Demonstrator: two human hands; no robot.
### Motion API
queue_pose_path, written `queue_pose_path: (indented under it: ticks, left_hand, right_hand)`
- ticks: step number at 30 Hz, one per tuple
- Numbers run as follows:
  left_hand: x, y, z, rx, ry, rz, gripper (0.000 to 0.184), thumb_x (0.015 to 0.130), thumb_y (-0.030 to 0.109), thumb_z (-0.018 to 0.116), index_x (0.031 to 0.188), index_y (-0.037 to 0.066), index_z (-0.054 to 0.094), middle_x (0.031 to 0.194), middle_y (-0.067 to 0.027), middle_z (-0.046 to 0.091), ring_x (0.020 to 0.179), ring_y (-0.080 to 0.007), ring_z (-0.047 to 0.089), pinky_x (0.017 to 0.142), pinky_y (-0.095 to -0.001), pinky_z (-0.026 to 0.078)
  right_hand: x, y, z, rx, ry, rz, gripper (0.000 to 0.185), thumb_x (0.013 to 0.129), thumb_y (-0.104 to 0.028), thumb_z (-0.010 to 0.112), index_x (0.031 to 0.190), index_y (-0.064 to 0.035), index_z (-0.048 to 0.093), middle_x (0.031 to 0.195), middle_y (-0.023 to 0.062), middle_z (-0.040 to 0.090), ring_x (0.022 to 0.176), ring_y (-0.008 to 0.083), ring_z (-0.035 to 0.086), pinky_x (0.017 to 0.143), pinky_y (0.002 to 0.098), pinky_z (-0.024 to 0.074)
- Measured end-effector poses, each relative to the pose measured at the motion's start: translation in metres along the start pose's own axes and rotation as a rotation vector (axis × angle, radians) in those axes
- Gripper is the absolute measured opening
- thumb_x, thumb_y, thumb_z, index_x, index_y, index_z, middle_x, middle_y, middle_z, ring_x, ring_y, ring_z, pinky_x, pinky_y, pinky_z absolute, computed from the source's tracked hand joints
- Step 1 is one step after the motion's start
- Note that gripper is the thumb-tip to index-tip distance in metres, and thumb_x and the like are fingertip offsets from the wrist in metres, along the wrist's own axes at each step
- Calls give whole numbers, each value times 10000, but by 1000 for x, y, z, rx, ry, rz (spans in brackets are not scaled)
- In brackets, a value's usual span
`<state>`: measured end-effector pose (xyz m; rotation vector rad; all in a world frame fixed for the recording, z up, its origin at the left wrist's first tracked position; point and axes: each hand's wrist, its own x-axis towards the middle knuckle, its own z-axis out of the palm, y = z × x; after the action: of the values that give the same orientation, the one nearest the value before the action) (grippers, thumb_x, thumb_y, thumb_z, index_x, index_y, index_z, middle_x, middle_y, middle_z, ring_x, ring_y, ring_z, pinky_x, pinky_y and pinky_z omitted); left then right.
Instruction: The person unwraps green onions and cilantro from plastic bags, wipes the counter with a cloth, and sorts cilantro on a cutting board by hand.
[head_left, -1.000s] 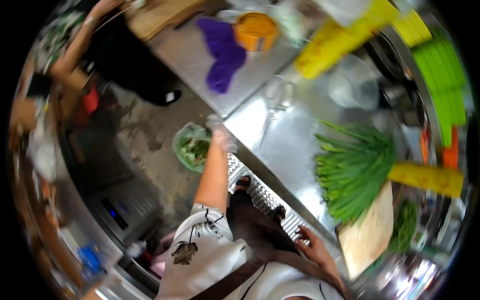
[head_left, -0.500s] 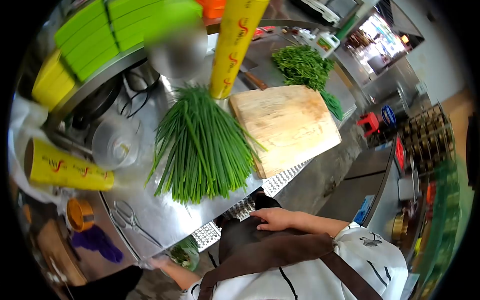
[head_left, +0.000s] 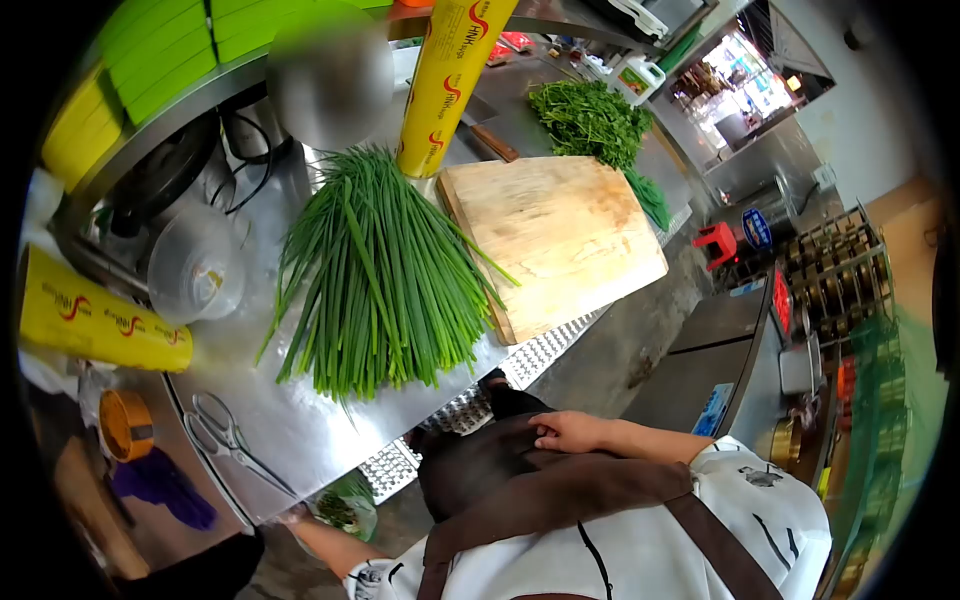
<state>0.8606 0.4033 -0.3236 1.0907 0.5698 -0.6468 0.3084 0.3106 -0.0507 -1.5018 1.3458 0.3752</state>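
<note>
View: had swung right.
Left hand [head_left: 294, 514]: was near greens bag [head_left: 364, 518]; grip unclear.
Right hand [head_left: 567, 432]: curled on apron [head_left: 475, 465]; hold unclear.
Greens bag: sat below bench [head_left: 240, 395]; seemed light, soft, best lifted by rim.

A metal desk [head_left: 268, 412] is carrying a fan of long green stalks [head_left: 385, 290]; a wooden board [head_left: 560, 240] is lying beside them, while scissors [head_left: 238, 453] are resting near the desk's edge.
</note>
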Motion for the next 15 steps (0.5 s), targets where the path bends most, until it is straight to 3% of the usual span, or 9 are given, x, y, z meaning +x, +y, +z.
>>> queue_pose_path:
  ticks: [3,5,8,15]
  left_hand:
    - [-2,0,7,-16,4,25,241,765,254,562,858,36,605,867,-99,617,762,-262,592,699,-395,484]
    - [-5,1,7,-29,14,60,240,764,248,561,859,32,606,875,-101,619,771,-264,594,708,-396,485]
    - [-11,5,0,-44,42,94,239,763,240,560,861,27,608,888,-104,623,783,-269,597,720,-399,486]
    - [-14,21,-21,-21,106,228,236,760,220,557,865,15,612,918,-111,632,812,-278,605,750,-406,490]
  right_hand:
    - [-2,4,-6,-53,21,-51,478,822,-314,579,1220,-69,477,1085,193,576,1003,348,553,858,403,439]
    - [-1,8,-11,-171,77,-135,510,829,-308,587,1250,-53,455,1012,146,596,884,273,599,783,361,468]
    - [-7,11,-25,-186,105,-100,514,828,-323,585,1248,-57,455,1005,156,599,887,293,596,792,375,463]
    - [-17,52,-18,-10,228,-76,486,837,-327,579,1227,-57,475,969,136,611,882,287,596,781,371,463]
